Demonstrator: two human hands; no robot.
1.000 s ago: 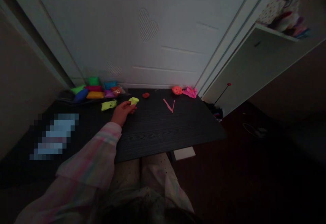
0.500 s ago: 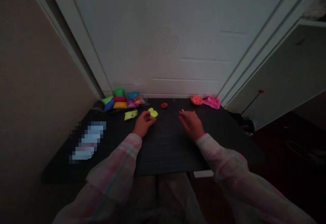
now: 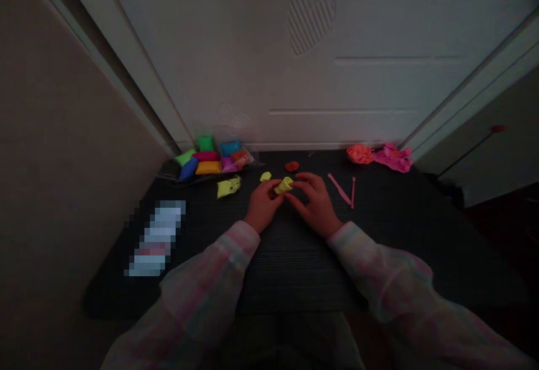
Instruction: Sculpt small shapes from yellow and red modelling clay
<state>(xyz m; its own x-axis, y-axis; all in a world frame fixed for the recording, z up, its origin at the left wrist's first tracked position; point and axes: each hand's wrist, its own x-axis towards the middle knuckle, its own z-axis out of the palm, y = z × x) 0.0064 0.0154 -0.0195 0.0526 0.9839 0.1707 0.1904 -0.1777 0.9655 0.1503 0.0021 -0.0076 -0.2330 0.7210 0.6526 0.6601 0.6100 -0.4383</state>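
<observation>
A small yellow modelling-clay cup (image 3: 284, 185) is tilted between my two hands above the dark table. Around its left side curl the fingers of my left hand (image 3: 263, 207). My right hand (image 3: 315, 204) meets it from the right, index finger at the rim and thumb lower down, pinching it. Just behind my left hand lies a loose yellow clay piece (image 3: 265, 177). An orange-red clay piece (image 3: 292, 166) rests farther back. To the right of my right hand are a pink plastic knife (image 3: 339, 189) and a thin pink tool (image 3: 352, 192).
Bags of coloured clay (image 3: 208, 167) lie at the back left, with an opened yellow packet (image 3: 228, 187) in front. A blurred, pixelated flat object (image 3: 156, 241) is on the left. An orange basket-like piece (image 3: 360, 154) and pink pieces (image 3: 393, 158) sit back right, by the white door (image 3: 252, 50).
My right hand has moved left onto the yellow cup, and the pink tools now show on the table. The cup is tilted more. The view has shifted and come closer.
</observation>
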